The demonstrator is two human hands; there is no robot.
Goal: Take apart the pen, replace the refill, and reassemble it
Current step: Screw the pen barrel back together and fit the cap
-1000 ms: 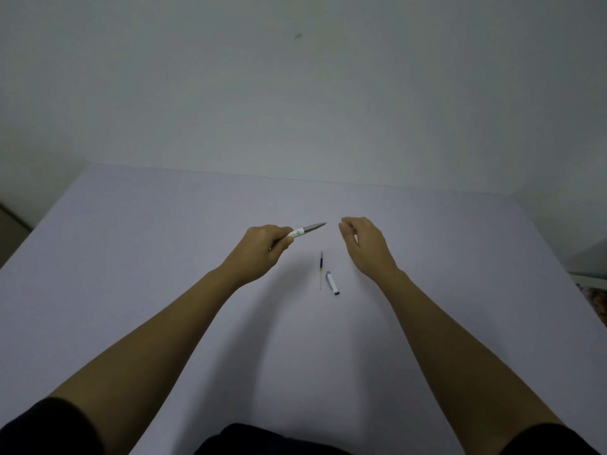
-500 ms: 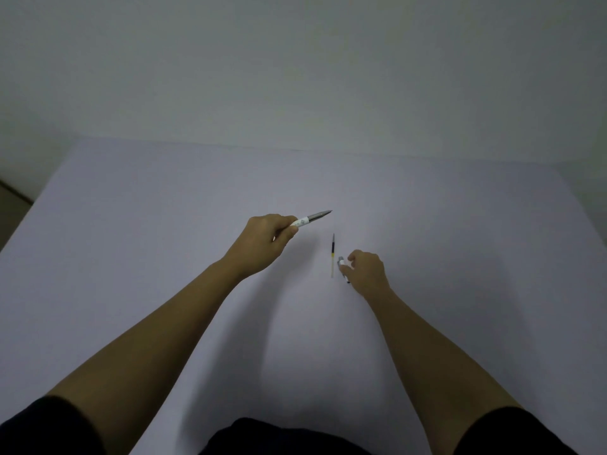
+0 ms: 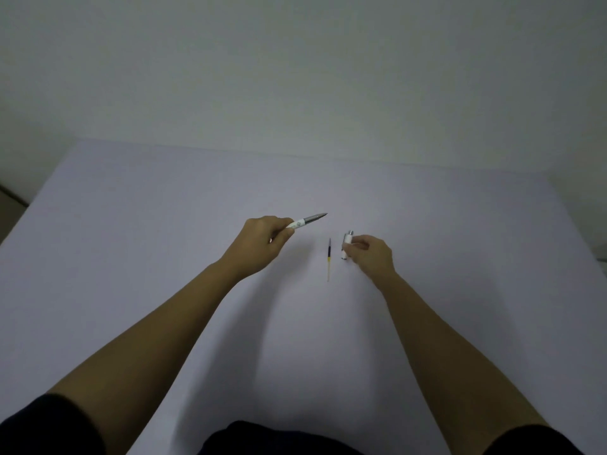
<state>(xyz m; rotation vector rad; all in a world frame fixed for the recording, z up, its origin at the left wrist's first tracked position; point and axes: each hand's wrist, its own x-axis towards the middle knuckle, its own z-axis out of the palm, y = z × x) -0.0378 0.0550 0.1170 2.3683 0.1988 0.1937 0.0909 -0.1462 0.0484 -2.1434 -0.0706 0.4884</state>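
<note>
My left hand (image 3: pixel 261 246) grips the front part of a pen (image 3: pixel 307 221), white with a grey metal tip that points up and to the right, held above the table. A thin refill (image 3: pixel 328 259), dark at the far end and yellowish at the near end, lies on the table between my hands. My right hand (image 3: pixel 371 256) holds the short white barrel piece (image 3: pixel 347 244), with its silver end up, just right of the refill. Part of that piece is hidden by my fingers.
The work surface is a pale lilac table (image 3: pixel 164 224) that ends at a white wall. Its left edge (image 3: pixel 36 205) and right edge (image 3: pixel 571 218) are in view. Dark sleeves show at the bottom corners.
My right hand came down from beside the pen tip to the white barrel piece on the table, closed on it and lifted it upright. My left hand has kept hold of the pen front.
</note>
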